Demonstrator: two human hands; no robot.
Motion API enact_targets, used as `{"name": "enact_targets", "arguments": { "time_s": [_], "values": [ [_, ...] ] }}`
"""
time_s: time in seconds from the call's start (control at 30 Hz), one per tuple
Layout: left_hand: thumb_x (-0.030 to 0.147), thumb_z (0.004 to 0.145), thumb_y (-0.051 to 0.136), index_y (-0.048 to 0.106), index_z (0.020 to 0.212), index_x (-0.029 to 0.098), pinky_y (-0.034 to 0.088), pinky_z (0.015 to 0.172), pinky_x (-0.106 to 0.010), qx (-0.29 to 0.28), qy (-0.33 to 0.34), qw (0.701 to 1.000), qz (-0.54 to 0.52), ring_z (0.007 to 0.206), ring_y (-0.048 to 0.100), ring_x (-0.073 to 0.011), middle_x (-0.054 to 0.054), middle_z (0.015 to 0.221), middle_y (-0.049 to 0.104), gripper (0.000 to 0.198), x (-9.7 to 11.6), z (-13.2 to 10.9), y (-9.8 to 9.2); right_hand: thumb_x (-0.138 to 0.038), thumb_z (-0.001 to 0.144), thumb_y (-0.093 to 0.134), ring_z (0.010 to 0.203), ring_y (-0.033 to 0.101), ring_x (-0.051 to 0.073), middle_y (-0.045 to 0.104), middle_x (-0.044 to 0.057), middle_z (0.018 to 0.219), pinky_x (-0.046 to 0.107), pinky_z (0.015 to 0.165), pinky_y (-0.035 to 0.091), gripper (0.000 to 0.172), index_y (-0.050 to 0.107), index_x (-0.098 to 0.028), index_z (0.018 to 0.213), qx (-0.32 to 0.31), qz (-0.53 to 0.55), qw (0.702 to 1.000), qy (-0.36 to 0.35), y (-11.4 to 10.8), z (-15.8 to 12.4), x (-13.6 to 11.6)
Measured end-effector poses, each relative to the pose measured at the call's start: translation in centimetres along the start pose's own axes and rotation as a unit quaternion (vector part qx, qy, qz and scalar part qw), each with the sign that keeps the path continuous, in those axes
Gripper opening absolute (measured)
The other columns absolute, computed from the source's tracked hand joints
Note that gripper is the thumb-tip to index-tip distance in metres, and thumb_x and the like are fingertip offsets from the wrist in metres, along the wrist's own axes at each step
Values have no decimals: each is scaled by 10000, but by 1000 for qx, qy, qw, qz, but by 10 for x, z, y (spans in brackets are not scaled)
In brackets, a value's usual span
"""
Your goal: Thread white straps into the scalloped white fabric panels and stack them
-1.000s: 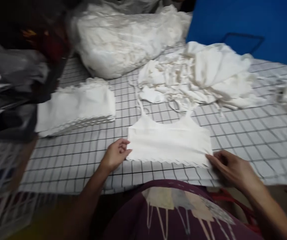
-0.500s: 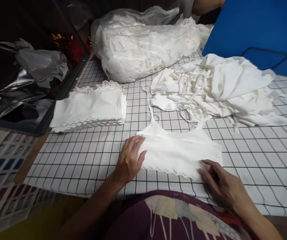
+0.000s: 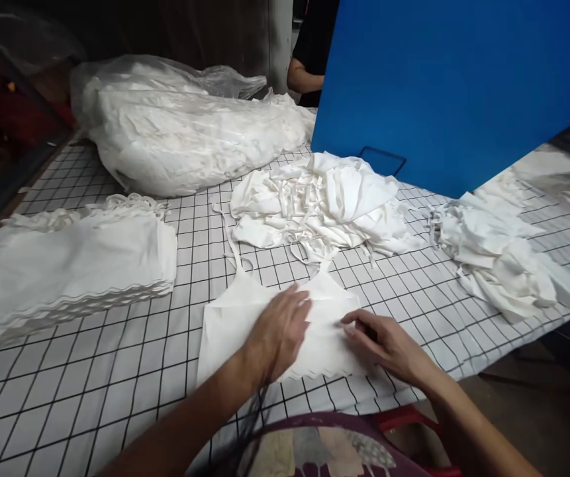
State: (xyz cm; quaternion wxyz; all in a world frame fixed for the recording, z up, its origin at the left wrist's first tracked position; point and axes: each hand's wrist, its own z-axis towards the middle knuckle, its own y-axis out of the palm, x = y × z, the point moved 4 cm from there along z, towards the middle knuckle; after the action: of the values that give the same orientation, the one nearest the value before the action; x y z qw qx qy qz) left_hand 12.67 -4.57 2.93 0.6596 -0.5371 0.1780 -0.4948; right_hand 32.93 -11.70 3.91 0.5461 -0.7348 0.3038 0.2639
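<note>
A white camisole top [image 3: 235, 324] with thin straps and a wavy lower hem lies spread flat in front of me, straps pointing away. My left hand [image 3: 279, 331] rests over its middle, fingers stretched out and holding nothing. At the garment's right side is my right hand [image 3: 386, 344], its fingers loosely bent with a gap between thumb and forefinger. The fingertips are at the cloth, without a visible grip on it. Just beyond the straps sits a loose heap of white garments [image 3: 359, 192].
A neat stack of white tops [image 3: 81, 258] is at left on the checked tablecloth [image 3: 165, 371]. Behind it lies a clear plastic bag [image 3: 165, 132] full of white garments. A big blue board [image 3: 443, 79] stands at back right, near another white pile [image 3: 503, 258]. Another person's arm [image 3: 304, 79] shows behind.
My view has turned to the right. My left hand has moved from the top's left edge onto its middle. The right hand stays by the right side, a little higher on the cloth.
</note>
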Motion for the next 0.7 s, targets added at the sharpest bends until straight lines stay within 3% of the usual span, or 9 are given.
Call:
{"name": "enact_targets", "arguments": {
  "time_s": [0.1,0.23,0.33,0.43,0.57,0.7],
  "values": [
    [163,977,443,566,1254,84,475,1105,-442,-4,70,998,-3,1337,512,-291,-156,1311,622,313,14,41,38,-440,982,467,598,476,140,545,1,665,277,578,386,290,631,-200,991,85,-20,996,-31,-34,34,-15],
    [164,972,453,555,1257,56,464,1107,-434,1,63,998,24,1338,510,-299,-170,1312,619,322,5,57,74,-347,969,496,759,583,170,640,68,901,303,692,451,232,639,-175,1029,169,-113,974,-103,-58,102,-28],
    [221,978,474,517,1313,44,456,1114,-419,-18,48,998,24,1363,482,-301,-169,1350,596,381,-2,53,81,-293,917,573,870,612,213,610,131,1099,317,687,461,280,625,-155,1155,176,-218,954,-106,-59,150,-21],
    [247,988,463,508,1333,56,436,1134,-412,-30,40,999,22,1395,444,-296,-155,1389,575,397,-3,49,78,-228,900,582,893,604,233,604,151,1098,322,677,457,196,664,-139,1054,139,-294,940,-100,-57,181,-15],
    [270,999,442,523,1327,63,426,1145,-407,-41,36,998,19,1416,418,-291,-149,1420,557,396,-3,50,78,-259,962,501,740,579,177,646,126,931,320,644,462,197,653,-136,938,172,-223,956,-84,-86,182,-25],
    [266,1012,407,514,1344,67,408,1165,-413,-47,27,998,17,1441,380,-279,-151,1453,527,401,-4,49,82,-361,956,536,646,574,144,664,83,814,290,577,450,227,623,-151,954,228,-103,967,-47,-134,142,-45]
  ]
}}
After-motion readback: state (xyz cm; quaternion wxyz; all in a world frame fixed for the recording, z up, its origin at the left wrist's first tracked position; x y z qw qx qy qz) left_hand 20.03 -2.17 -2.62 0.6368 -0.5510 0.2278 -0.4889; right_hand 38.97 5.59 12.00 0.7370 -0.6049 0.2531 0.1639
